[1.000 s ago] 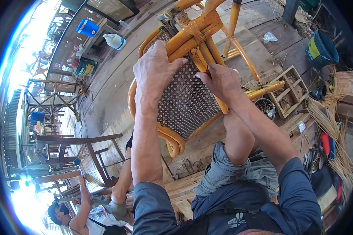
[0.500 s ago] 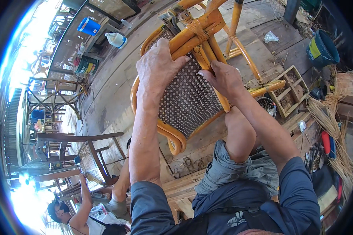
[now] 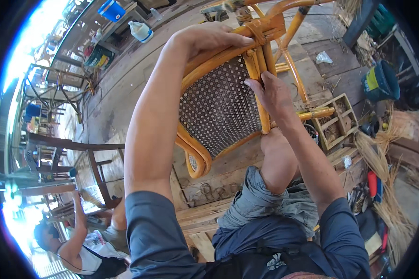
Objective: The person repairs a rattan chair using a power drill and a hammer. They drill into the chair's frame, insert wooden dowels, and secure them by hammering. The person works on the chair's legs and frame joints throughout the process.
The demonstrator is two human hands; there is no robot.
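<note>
A honey-coloured rattan chair (image 3: 200, 169) is tipped in front of me, with a dark woven cane panel (image 3: 219, 104) facing up. My left hand (image 3: 212, 38) lies bent over its upper rail, fingers closed round the pole and one digit stretched along it toward the wrapped binding (image 3: 256, 31). Farther right, my right hand (image 3: 275, 93) grips the side poles beside the panel, thumb on the near side. The undersides of both grips are hidden. My bare knee is just below the chair's lower right corner.
At right stand a wooden compartment box (image 3: 336, 122), a dark bucket (image 3: 381, 81), loose fibre strands (image 3: 386, 186) and hand tools (image 3: 358, 197). Another person (image 3: 81, 246) works at a dark chair frame (image 3: 100, 179) at lower left. A white jug (image 3: 140, 31) stands at upper left.
My left hand has turned and slid right along the upper rail toward the binding, its elbow swinging outward. The right hand keeps its grip. My view has shifted slightly.
</note>
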